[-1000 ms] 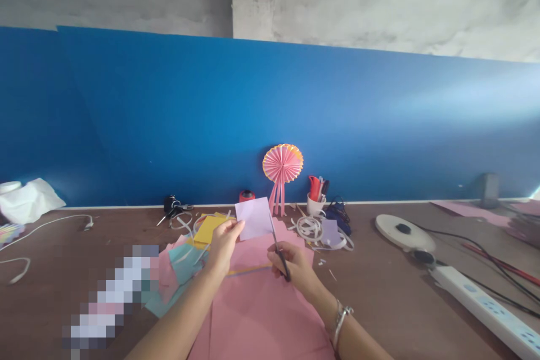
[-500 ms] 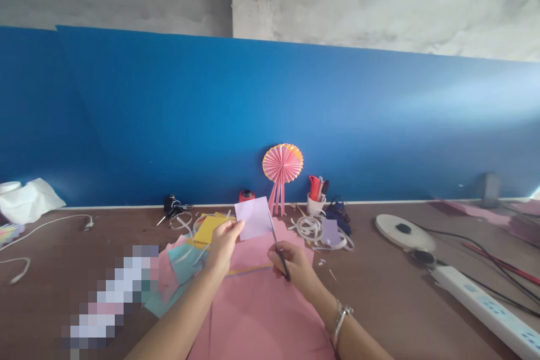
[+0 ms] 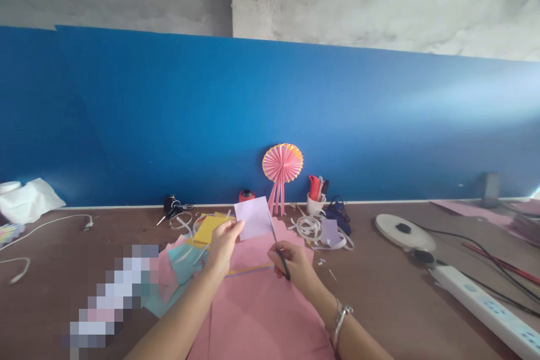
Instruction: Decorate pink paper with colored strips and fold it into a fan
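Item 1. Left hand: raised over the middle of the tabletop; its grip pinches the lower left corner of a lilac paper square between thumb and fingertips. The square is held upright above the tabletop, in front of the blue backboard.

Item 2. Right hand: grip closed around the dark handles of a pair of scissors. The blades point up and meet the lower right edge of the lilac paper square. Whether the blades are parted is too fine to tell. A silver bracelet sits on the wrist.

Item 3. Pink paper sheet: flat on the tabletop under both hands.

Item 4. Teal paper and yellow paper: loosely overlapped, left of the pink sheet.

Item 5. Pink pleated paper rosette: upright against the backboard, behind the square.

Item 6. White cup of pens: just right of the rosette, with white paper strips coiled in front of it.

Item 7. White power strip: far right, near a white round disc, with cables alongside.

Item 8. White cable: far left.
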A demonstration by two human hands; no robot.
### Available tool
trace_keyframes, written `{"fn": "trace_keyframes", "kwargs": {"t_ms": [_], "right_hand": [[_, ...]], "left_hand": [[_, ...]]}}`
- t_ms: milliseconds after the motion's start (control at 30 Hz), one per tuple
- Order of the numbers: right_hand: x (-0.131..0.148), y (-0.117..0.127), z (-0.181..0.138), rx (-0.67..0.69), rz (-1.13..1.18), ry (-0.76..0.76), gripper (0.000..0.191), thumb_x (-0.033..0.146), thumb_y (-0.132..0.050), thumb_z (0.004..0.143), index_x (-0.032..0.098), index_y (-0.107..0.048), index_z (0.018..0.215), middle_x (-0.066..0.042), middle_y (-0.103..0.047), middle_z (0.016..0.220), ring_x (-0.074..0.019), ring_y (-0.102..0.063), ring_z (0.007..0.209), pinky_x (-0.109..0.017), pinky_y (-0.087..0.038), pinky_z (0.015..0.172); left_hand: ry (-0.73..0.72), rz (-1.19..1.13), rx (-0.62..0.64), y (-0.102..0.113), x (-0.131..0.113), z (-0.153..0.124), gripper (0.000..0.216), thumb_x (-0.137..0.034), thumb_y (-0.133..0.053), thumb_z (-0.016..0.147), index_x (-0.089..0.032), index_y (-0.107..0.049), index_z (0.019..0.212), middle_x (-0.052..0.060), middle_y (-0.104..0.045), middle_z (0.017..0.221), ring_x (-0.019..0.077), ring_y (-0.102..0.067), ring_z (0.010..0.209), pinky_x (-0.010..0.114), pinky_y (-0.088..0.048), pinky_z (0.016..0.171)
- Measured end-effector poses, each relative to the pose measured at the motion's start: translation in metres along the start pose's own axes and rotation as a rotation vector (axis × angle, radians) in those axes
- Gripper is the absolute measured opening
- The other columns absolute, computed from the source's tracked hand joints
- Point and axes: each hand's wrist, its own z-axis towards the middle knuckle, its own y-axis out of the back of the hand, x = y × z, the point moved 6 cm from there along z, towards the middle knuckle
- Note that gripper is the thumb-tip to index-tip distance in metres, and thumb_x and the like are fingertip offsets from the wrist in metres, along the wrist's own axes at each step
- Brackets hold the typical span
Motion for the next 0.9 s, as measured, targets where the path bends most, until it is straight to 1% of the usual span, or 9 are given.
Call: {"fn": "trace_keyframes", "kwargs": {"t_ms": [133, 300, 433, 533, 767, 833, 900], "right_hand": [[-0.0016, 0.0004, 0.0005, -0.004, -0.010, 0.006, 0.029, 0.042, -0.062, 0.067, 0.015, -0.058, 0.073, 0.003, -0.054, 0.044, -0.0094, -0.049, 0.038, -0.018, -0.031, 0.036], [-0.0003, 0.0001, -0.0001, -0.012, 0.003, -0.011, 0.030, 0.043, -0.063, 0.065, 0.015, -0.058, 0.072, 0.003, -0.053, 0.042, -0.0090, -0.047, 0.036, -0.018, -0.029, 0.036], [-0.0009, 0.0004, 0.0003, -0.010, 0.008, -0.033, 0.030, 0.043, -0.065, 0.063, 0.015, -0.057, 0.070, 0.004, -0.052, 0.040, -0.0088, -0.047, 0.035, -0.017, -0.027, 0.035], [-0.0016, 0.0014, 0.0012, -0.008, 0.011, -0.034, 0.030, 0.042, -0.066, 0.063, 0.015, -0.057, 0.070, 0.004, -0.052, 0.040, -0.0085, -0.047, 0.035, -0.018, -0.029, 0.036], [0.0023, -0.0005, 0.0002, -0.009, -0.019, -0.050, 0.032, 0.044, -0.068, 0.061, 0.015, -0.056, 0.068, 0.005, -0.051, 0.039, -0.0080, -0.045, 0.034, -0.018, -0.029, 0.036], [0.0037, 0.0002, -0.0009, 0.009, -0.043, -0.065, 0.033, 0.044, -0.068, 0.061, 0.015, -0.057, 0.071, 0.004, -0.053, 0.040, -0.0084, -0.046, 0.035, -0.018, -0.027, 0.035], [0.0056, 0.0031, -0.0027, 0.075, -0.058, -0.081, 0.035, 0.044, -0.068, 0.062, 0.015, -0.058, 0.078, 0.004, -0.055, 0.043, -0.0090, -0.048, 0.038, -0.017, -0.028, 0.036]], "left_hand": [[0.010, 0.002, 0.009, -0.0001, -0.0009, -0.0006, 0.040, -0.054, -0.066, 0.059, -0.015, -0.064, 0.067, 0.001, -0.061, 0.056, 0.0163, -0.056, 0.056, 0.025, -0.039, 0.054], [0.032, 0.005, 0.006, -0.0005, -0.0008, -0.0009, 0.039, -0.052, -0.067, 0.060, -0.015, -0.065, 0.070, 0.001, -0.061, 0.057, 0.0165, -0.056, 0.057, 0.025, -0.040, 0.056], [0.039, -0.023, 0.010, -0.0009, 0.0001, -0.0003, 0.039, -0.052, -0.067, 0.060, -0.015, -0.065, 0.071, 0.001, -0.062, 0.058, 0.0168, -0.057, 0.058, 0.026, -0.041, 0.057], [0.043, -0.044, 0.020, -0.0011, 0.0019, 0.0004, 0.038, -0.050, -0.068, 0.059, -0.014, -0.065, 0.070, 0.002, -0.063, 0.060, 0.0174, -0.058, 0.060, 0.026, -0.042, 0.058], [0.071, -0.075, 0.031, -0.0020, 0.0027, 0.0000, 0.031, -0.044, -0.068, 0.062, -0.014, -0.062, 0.069, 0.002, -0.064, 0.063, 0.0164, -0.059, 0.063, 0.026, -0.043, 0.061], [0.071, -0.066, 0.014, -0.0011, 0.0008, -0.0001, 0.030, -0.043, -0.068, 0.062, -0.014, -0.060, 0.066, 0.001, -0.062, 0.063, 0.0154, -0.057, 0.061, 0.025, -0.043, 0.059], [0.069, -0.057, -0.021, 0.0014, -0.0006, 0.0010, 0.029, -0.042, -0.067, 0.061, -0.015, -0.059, 0.066, 0.001, -0.061, 0.063, 0.0143, -0.056, 0.061, 0.024, -0.044, 0.058]]}}
